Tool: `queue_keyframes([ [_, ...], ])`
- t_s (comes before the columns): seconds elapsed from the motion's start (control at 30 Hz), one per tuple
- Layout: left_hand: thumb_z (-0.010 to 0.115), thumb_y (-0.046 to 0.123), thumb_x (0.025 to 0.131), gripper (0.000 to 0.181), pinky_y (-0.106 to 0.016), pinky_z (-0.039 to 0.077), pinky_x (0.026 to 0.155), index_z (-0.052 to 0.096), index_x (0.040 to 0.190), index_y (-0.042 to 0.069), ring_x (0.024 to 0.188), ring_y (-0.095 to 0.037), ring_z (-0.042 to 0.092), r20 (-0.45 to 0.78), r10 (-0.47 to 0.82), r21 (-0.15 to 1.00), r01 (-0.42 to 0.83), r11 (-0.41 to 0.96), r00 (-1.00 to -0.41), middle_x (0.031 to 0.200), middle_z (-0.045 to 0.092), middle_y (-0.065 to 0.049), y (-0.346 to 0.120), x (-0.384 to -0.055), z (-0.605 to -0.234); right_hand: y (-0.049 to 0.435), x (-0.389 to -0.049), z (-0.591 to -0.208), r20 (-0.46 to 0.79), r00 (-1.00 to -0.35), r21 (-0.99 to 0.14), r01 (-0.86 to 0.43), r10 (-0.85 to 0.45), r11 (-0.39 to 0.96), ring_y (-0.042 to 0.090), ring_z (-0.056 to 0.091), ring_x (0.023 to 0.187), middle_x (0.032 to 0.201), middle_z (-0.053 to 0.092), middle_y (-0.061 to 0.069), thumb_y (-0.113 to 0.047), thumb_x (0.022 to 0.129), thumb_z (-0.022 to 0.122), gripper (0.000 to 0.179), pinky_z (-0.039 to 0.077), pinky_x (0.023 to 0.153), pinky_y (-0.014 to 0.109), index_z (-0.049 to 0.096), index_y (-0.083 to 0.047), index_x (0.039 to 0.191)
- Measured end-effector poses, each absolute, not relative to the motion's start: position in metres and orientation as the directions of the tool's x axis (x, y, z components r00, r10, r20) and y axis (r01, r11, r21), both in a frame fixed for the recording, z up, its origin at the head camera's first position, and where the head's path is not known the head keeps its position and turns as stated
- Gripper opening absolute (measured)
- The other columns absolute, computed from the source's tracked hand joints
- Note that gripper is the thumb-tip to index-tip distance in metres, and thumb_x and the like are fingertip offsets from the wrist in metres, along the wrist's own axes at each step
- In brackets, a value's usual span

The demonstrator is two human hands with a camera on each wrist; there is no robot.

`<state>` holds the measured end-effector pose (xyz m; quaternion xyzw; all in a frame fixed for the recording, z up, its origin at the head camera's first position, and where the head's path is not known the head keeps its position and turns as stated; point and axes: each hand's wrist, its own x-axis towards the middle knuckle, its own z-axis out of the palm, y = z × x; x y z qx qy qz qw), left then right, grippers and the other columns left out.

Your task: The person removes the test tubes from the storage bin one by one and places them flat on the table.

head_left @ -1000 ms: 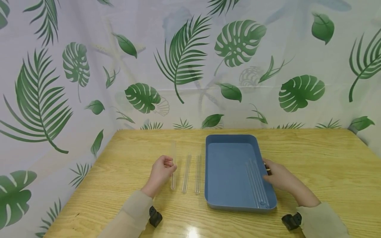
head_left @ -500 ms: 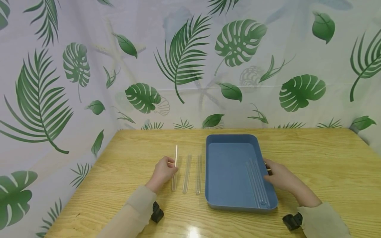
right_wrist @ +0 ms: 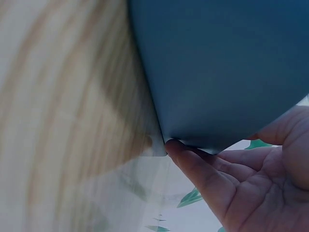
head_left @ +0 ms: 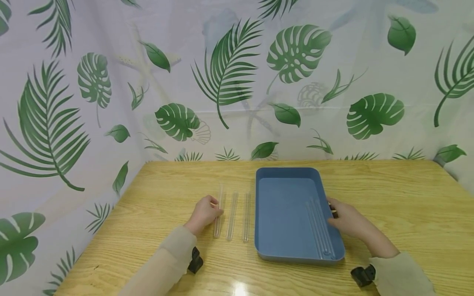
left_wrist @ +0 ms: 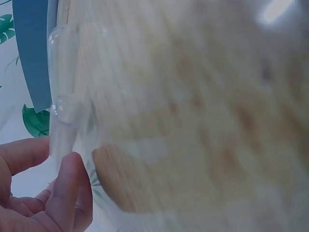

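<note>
My left hand (head_left: 204, 214) pinches a clear test tube (head_left: 217, 230) between thumb and fingers, low over the table, left of the tray. The left wrist view shows this held tube (left_wrist: 65, 123) with a second tube (left_wrist: 63, 58) beyond it. Two more clear tubes, a middle one (head_left: 232, 218) and a right one (head_left: 246, 218), lie side by side on the wood. The right hand (head_left: 348, 220) holds the blue tray (head_left: 283, 213) at its right side wall. In the right wrist view, fingertips (right_wrist: 176, 147) meet the tray's lower edge (right_wrist: 193, 121).
Several clear tubes (head_left: 320, 230) lie slanted along the right part of the tray floor. Bare wooden table (head_left: 166, 181) extends around the tray. A leaf-patterned cloth (head_left: 237, 82) hangs behind and at the sides.
The left hand, with its test tube, has shifted slightly right and nearer the other two tubes on the table; the tube now leans a little. The right hand and tray have stayed put.
</note>
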<state>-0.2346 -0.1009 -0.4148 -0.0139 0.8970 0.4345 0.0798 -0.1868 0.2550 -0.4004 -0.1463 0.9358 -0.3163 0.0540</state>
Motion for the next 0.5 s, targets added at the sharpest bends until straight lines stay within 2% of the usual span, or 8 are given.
queue_keyframes([
  [0.5, 0.059, 0.004, 0.083, 0.027, -0.025, 0.041, 0.049, 0.047, 0.104, -0.008, 0.047, -0.013, 0.046, -0.172, 0.108, 0.771, -0.065, 0.633, -0.979, 0.068, 0.054, -0.009, -0.1018, -0.2346, -0.4135, 0.2563, -0.1886, -0.4022, -0.013, -0.952, -0.604, -0.235, -0.305, 0.762, 0.049, 0.047, 0.098, 0.114, 0.04, 0.041, 0.004, 0.081, 0.052, 0.058, 0.047, 0.073, 0.047, 0.021, 0.023, 0.126],
])
